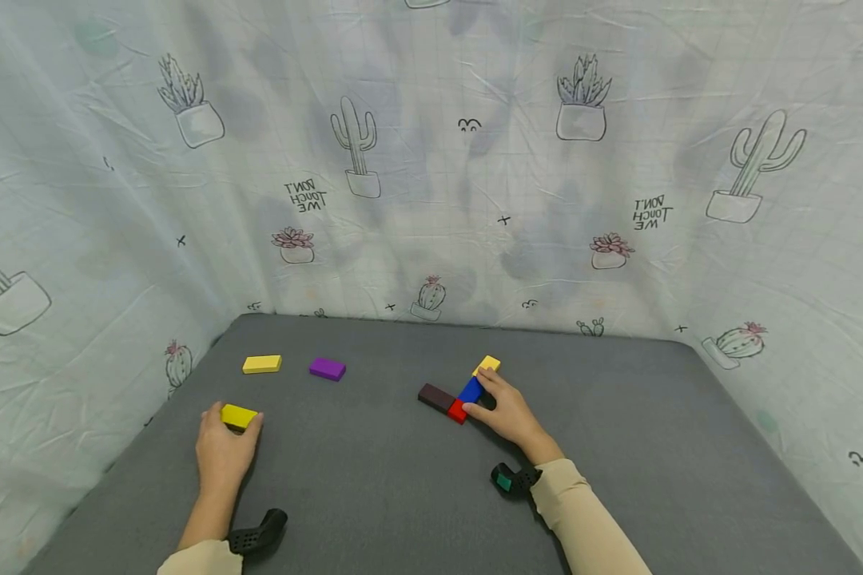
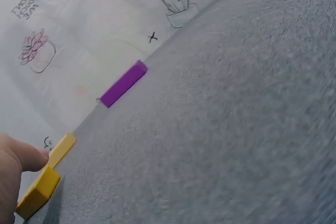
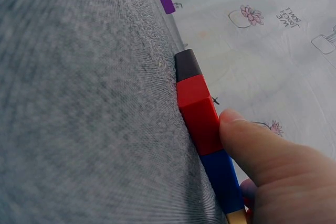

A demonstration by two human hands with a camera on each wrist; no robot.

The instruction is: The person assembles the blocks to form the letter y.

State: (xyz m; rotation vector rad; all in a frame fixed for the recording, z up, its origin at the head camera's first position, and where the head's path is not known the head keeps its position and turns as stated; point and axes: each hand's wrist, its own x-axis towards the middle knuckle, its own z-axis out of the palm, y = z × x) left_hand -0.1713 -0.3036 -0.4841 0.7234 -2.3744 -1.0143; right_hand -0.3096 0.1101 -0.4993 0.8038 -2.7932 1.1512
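My left hand (image 1: 224, 455) pinches a yellow block (image 1: 240, 416) between thumb and fingers at the left of the table. The same yellow block (image 2: 38, 193) shows in the left wrist view, with part of the hand beside it. At the middle right, my right hand (image 1: 509, 413) straddles a blue block (image 1: 470, 390), thumb by the red block (image 1: 456, 411) and fingers by a second yellow block (image 1: 486, 365). Red, blue and yellow stand end to end in a slanting row. A dark brown block (image 1: 435, 398) meets the red one at an angle. Some right fingertips are hidden.
A third yellow block (image 1: 262, 364) and a purple block (image 1: 327, 368) lie apart toward the back left of the grey table (image 1: 374, 495). A white curtain (image 1: 431, 216) printed with cacti hangs along the back and sides.
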